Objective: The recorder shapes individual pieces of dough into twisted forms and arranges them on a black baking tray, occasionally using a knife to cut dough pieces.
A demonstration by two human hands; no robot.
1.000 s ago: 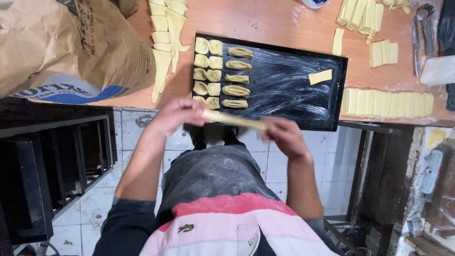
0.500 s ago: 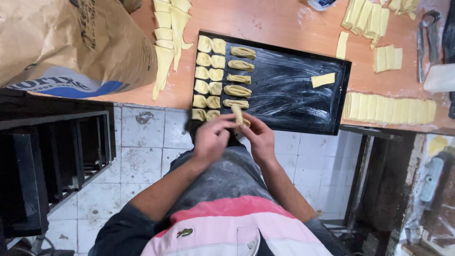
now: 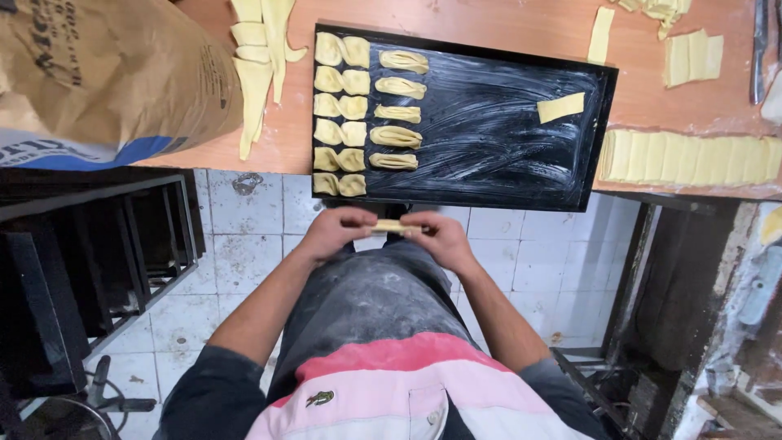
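My left hand point(image 3: 340, 229) and my right hand point(image 3: 433, 236) are close together just below the front edge of a black greased baking tray point(image 3: 489, 138). Between them they pinch a short piece of pale yellow dough point(image 3: 393, 227), one hand at each end. On the tray's left side lie two columns of shaped dough pieces point(image 3: 340, 118), with a third column of twisted pieces point(image 3: 397, 114) beside them. One flat dough rectangle point(image 3: 560, 107) lies alone on the tray's right side.
The tray sits on a wooden table point(image 3: 505, 24). A large brown paper sack point(image 3: 106, 73) stands at the left. Cut dough strips point(image 3: 259, 65) lie left of the tray, and a row of strips point(image 3: 692, 157) at right. Metal racks point(image 3: 90, 261) stand on the tiled floor.
A second ago my hands were spread apart stretching a long dough strip. They have come together and lowered, and the dough between them is now short and folded.
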